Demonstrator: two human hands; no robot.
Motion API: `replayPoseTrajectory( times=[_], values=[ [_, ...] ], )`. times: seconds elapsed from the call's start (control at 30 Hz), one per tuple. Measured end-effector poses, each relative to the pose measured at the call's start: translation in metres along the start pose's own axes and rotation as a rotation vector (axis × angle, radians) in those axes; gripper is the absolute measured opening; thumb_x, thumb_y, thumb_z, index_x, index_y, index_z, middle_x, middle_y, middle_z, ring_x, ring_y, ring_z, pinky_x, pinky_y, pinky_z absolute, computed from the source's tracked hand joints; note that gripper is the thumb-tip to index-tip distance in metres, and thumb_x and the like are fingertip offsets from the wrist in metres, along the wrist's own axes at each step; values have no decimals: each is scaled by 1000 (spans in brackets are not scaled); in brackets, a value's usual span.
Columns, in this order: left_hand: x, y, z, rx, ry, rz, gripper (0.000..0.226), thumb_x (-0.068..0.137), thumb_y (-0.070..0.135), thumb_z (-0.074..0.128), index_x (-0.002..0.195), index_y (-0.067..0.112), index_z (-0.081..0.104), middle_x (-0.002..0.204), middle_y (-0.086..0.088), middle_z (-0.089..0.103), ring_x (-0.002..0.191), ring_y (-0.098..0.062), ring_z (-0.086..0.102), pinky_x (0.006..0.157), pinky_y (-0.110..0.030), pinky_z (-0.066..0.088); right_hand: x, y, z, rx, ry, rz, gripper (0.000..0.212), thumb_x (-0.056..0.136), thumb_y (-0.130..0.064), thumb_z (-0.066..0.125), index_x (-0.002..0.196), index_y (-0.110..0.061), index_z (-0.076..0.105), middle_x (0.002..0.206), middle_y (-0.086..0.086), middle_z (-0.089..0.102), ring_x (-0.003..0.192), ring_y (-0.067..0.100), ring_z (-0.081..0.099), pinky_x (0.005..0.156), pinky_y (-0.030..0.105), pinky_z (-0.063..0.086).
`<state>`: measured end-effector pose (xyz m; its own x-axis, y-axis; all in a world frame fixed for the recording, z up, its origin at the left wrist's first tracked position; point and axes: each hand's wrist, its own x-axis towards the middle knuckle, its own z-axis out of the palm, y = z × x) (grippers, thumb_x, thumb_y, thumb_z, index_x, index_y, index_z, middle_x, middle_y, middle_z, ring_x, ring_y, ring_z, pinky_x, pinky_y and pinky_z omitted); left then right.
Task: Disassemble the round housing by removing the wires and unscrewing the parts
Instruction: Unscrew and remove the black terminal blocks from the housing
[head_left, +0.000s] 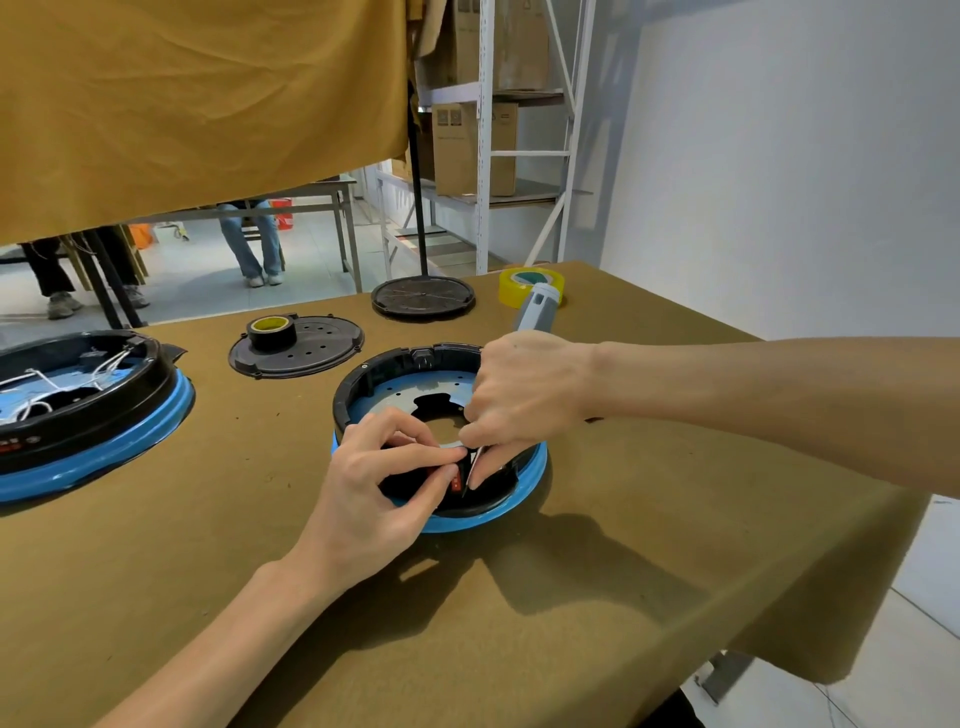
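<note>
Two hands meet over the near edge of the round housing (439, 436), a black-rimmed shell with a blue skirt that sits on the brown table (623, 571). The left hand (384, 483) has its fingers curled, its grip pinching a small black part with a red spot (453, 478) inside the housing's near wall. The right hand (524, 395) reaches in from the right, fingers curled, its grip closed on a thin pale wire (475, 465) just beside the left fingertips; the two grips almost touch. Just beyond the right hand a grey electric screwdriver (537, 309) lies on the table, with a yellow tape roll (531, 286) behind it. Beyond the left hand lies a black perforated cover (311, 353) carrying a black tape roll (272, 332). Far to the left of both grips stands a second blue housing (88, 415) holding white wires.
</note>
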<state>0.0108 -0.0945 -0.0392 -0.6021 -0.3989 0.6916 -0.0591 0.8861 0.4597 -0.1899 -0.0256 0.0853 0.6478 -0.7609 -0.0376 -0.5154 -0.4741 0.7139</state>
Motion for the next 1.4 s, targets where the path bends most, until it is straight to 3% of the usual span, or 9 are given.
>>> replayPoseTrajectory(
  times=[0.07, 0.17, 0.4, 0.67, 0.83, 0.93, 1.0, 1.13, 1.4],
  values=[
    [0, 0, 0, 7, 4, -10, 26, 83, 14, 82, 105, 26, 81, 100, 9, 63, 95, -14, 60, 85, -12, 45, -3, -10, 11, 30, 81, -149, 42, 90, -68, 57, 66, -34, 65, 49, -12, 51, 40, 5, 49, 42, 17, 10],
    [-1, 1, 1, 1, 8, -24, 25, 83, 14, 82, 104, 27, 81, 99, 9, 63, 94, -15, 61, 84, -18, 46, -1, -4, 27, 96, 248, -238, 48, 102, -54, 52, 73, -16, 63, 58, -4, 53, 48, 14, 41, 45, 28, 37],
    [-1, 1, 3, -2, 16, -45, 23, 87, 41, 68, 104, 30, 80, 98, 12, 63, 96, -12, 59, 85, -21, 43, -2, -5, 35, 20, 375, -178, 51, 105, -54, 47, 73, -17, 63, 61, -3, 54, 55, 15, 32, 50, 28, 31],
    [0, 0, 3, -38, 33, -73, 20, 86, 44, 67, 103, 37, 77, 96, 14, 65, 96, -13, 60, 85, -24, 45, -9, -4, 40, -2, 390, -163, 49, 102, -51, 54, 71, -15, 61, 61, -1, 53, 52, 15, 42, 50, 28, 36],
    [0, 0, 3, -50, 37, -70, 21, 86, 45, 67, 103, 37, 76, 97, 15, 65, 98, -14, 60, 84, -35, 49, -46, -9, 30, 210, 266, 220, 43, 101, -46, 57, 71, -16, 60, 58, -3, 54, 48, 16, 50, 46, 28, 39],
    [0, -1, 2, -32, 39, -64, 21, 87, 44, 67, 103, 35, 77, 96, 14, 66, 98, -13, 60, 85, -31, 47, -51, -49, 32, 740, 196, 702, 42, 97, -51, 61, 71, -18, 62, 56, -4, 54, 51, 12, 49, 50, 30, 38],
    [0, 0, 2, -17, 39, -58, 23, 87, 43, 67, 103, 30, 79, 96, 13, 66, 97, -12, 61, 85, -30, 47, -42, -77, 33, 1117, 252, 866, 41, 93, -51, 67, 70, -17, 66, 57, 1, 54, 49, 7, 43, 50, 28, 36],
    [1, 3, -2, -28, 36, -31, 19, 88, 40, 68, 101, 29, 77, 97, 14, 65, 95, -9, 62, 82, -25, 52, -16, -105, 24, 1227, 267, 953, 39, 86, -54, 72, 74, -17, 77, 56, 1, 63, 46, 9, 52, 44, 23, 39],
    [1, -4, -9, -7, -4, -25, 19, 88, 19, 68, 103, 16, 80, 101, 8, 68, 98, -12, 64, 84, -29, 57, -3, -118, 19, 1138, 282, 1028, 27, 91, -42, 68, 71, -24, 67, 60, -4, 61, 54, 12, 56, 49, 23, 43]
  ],
)
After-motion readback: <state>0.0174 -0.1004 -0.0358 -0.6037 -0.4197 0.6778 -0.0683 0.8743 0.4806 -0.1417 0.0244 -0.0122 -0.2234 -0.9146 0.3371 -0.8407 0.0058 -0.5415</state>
